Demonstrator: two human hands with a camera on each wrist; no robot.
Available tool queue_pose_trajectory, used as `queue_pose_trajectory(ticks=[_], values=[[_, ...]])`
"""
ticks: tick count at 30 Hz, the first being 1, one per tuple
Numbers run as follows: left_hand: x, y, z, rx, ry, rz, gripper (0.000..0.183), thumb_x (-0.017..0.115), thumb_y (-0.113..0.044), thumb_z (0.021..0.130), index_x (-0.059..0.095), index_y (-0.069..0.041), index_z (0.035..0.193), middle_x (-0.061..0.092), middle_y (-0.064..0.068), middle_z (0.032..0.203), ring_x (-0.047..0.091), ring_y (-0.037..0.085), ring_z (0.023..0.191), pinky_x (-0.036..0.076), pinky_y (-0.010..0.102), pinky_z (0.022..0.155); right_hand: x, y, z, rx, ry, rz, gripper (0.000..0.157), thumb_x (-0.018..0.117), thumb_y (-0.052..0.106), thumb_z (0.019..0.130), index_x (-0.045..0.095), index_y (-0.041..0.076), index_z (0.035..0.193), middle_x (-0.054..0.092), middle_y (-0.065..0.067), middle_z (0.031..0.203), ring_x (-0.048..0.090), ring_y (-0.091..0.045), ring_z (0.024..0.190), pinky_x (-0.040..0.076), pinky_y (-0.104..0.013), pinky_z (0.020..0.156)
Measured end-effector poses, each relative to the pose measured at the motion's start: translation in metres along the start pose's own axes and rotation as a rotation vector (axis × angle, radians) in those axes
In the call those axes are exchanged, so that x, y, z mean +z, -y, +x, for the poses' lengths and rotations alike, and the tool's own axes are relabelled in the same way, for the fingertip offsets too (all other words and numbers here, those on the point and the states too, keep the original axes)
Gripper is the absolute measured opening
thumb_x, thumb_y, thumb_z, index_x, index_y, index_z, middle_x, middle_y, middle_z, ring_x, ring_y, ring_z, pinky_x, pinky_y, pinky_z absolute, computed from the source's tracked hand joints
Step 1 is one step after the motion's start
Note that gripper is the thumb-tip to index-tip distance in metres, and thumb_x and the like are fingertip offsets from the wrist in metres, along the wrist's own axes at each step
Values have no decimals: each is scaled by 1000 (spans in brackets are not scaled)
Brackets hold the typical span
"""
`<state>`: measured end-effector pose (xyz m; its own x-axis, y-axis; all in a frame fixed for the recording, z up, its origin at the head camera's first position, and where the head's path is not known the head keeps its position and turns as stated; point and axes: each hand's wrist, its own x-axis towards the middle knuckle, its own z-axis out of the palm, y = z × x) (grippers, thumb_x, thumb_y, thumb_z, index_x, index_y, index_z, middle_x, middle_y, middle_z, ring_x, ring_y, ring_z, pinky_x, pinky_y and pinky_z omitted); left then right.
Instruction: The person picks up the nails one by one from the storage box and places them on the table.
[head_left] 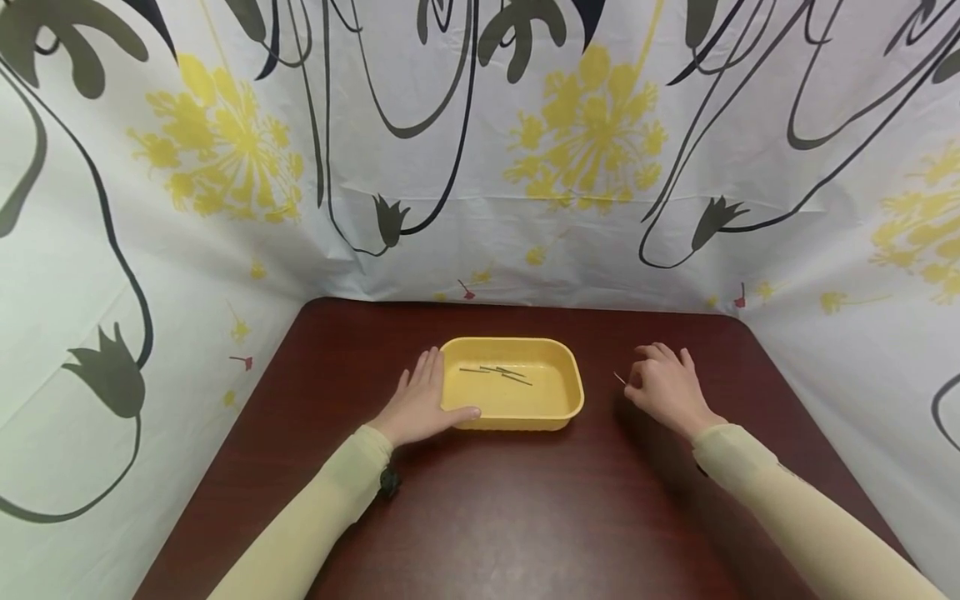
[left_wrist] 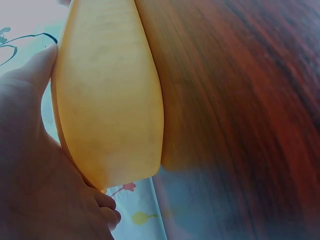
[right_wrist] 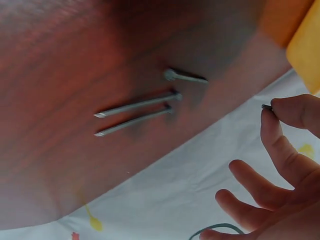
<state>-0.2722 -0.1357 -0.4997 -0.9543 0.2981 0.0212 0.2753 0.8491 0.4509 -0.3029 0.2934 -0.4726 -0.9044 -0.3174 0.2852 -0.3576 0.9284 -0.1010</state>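
A yellow plastic tray [head_left: 555, 423] sits on the table with several thin grey nails [head_left: 513, 379] lying in it. My left hand [head_left: 420, 404] rests against its left end, fingers straight along the side and thumb over the front rim; the left wrist view shows the tray's outer wall [left_wrist: 110, 100] close up. To the right of the tray, my right hand [head_left: 667, 392] pinches a nail [head_left: 619, 378] between thumb and index finger, other fingers loosely bent. Three nails [right_wrist: 140, 105] lie on the table in the right wrist view; in the head view the right hand hides them.
The dark red-brown wooden table [head_left: 487, 508] has rounded far corners. Behind and beside it hangs a white cloth [head_left: 465, 167] printed with yellow and grey flowers. A dark strapped device [head_left: 388, 482] is on the left wrist.
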Motion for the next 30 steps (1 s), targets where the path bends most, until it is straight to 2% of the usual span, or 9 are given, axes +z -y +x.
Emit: queue_pose_trajectory(ticks=[17,30], values=[[-1,-2,-1,9,-7,-5,125,58,-81,81,-1,-4,161,-2,13,168,3,29,154,12,58,118,21,-13,-22,40,71,-1,25,76,18,80,62,22,60,59,-25,130,42,-46,129,10,-80,102],[2,0,1,7,-12,-8,125,57,-81,81,1,-4,161,-2,12,168,0,27,154,12,58,118,26,-13,-25,47,72,6,25,77,18,80,63,24,61,63,-21,125,45,-43,126,8,-81,102]])
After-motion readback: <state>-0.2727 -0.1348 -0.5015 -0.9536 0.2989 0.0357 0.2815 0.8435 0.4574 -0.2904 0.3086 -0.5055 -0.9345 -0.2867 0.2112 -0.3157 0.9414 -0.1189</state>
